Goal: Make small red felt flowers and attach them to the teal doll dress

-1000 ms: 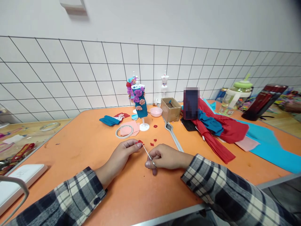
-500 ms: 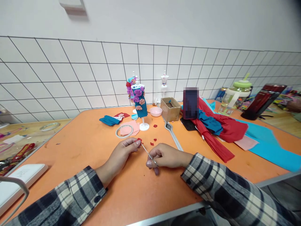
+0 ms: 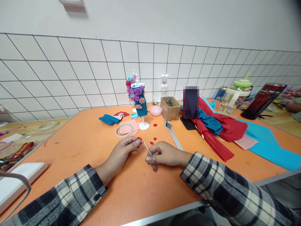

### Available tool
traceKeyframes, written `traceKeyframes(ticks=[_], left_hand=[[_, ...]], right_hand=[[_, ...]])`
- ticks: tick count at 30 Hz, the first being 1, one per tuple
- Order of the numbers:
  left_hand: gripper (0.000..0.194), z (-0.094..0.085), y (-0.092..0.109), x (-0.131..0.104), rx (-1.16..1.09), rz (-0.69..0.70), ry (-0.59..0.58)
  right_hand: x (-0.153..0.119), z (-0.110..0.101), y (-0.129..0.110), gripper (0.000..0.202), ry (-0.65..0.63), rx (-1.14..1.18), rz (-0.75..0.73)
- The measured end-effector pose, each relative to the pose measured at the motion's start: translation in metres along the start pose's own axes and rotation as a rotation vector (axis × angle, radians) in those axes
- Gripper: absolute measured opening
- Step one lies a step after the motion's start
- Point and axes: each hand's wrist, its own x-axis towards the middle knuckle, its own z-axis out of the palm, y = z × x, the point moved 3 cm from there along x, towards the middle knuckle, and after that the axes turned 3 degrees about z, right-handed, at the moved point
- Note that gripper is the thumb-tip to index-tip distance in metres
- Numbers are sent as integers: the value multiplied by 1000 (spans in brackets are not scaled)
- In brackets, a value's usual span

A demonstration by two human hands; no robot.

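So the left hand (image 3: 127, 150) is pinching a little red piece (image 3: 139, 139) just over the orange table (image 3: 117, 194), while the right hand (image 3: 166, 153) grips what looks like small scissors (image 3: 147, 148), pointed right at it.

We had a red scrap (image 3: 140, 139) at our left hand (image 3: 120, 153) and a silvery tool (image 3: 147, 148) in our right hand (image 3: 162, 154). Black, grey and cream checks patterned our sleeves (image 3: 68, 191) behind both hands, against an orange counter (image 3: 122, 201). Beyond the hands we saw a teal dress (image 3: 141, 111) dotted with purple and peach flowers (image 3: 137, 91), and a pale pink bowl (image 3: 155, 113). Right of the right hand lay red fabric (image 3: 217, 146) and a bright blue sheet (image 3: 277, 157).
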Motion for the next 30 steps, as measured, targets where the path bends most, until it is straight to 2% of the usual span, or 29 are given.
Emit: traceKeyframes(ticks=[4, 8, 17, 30], left_hand=[[23, -2, -1, 2, -76, -22, 18], [21, 0, 0, 1, -55, -29, -35], [22, 0, 2, 1, -51, -4, -28], [16, 1, 0, -1, 47, 4, -111]], right_hand=[[-1, -1, -1, 37, -17, 21, -11], [-2, -1, -3, 39, -52, 47, -31], [-3, 1, -2, 40, -129, 106, -6], [4, 9, 3, 39, -56, 11, -7]])
